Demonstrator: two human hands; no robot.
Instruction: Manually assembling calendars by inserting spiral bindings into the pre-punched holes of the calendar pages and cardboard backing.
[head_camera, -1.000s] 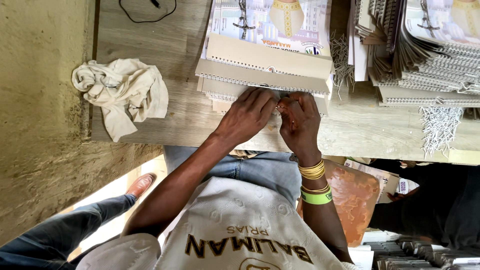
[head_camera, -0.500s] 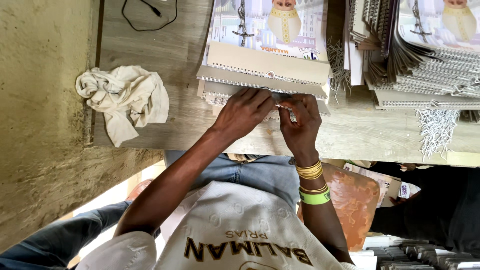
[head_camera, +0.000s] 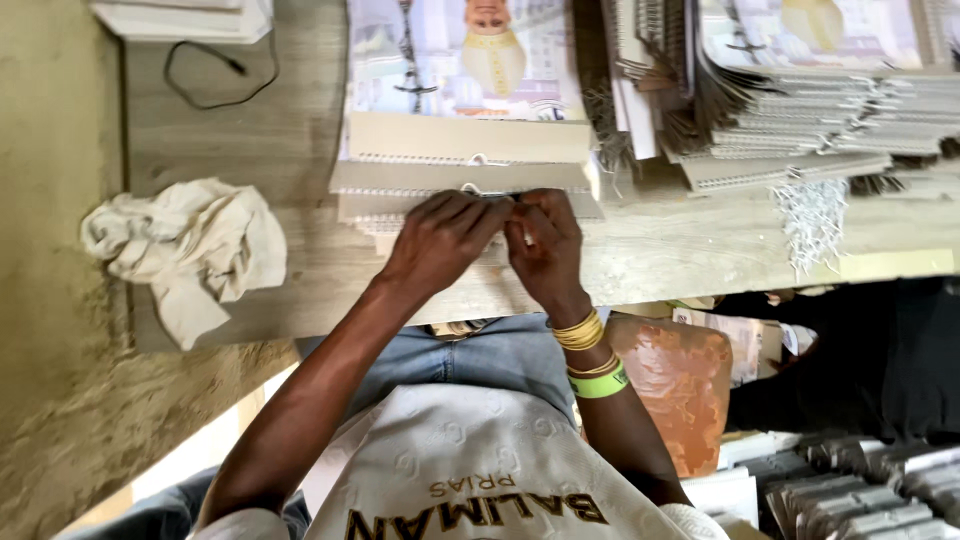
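Both hands meet at frame center: left hand (head_camera: 440, 240) and right hand (head_camera: 545, 245) pinch a small wire hanger (head_camera: 478, 190) at the bound edge of the top calendar (head_camera: 465, 150). Risk, imo: wire slips from the fingertips or snags the coil, since the grip is tiny. Table edge (head_camera: 660, 275) runs just below the hands; crumpled cloth (head_camera: 185, 250) at left, stacked calendars (head_camera: 800, 110) upper right leave little room.
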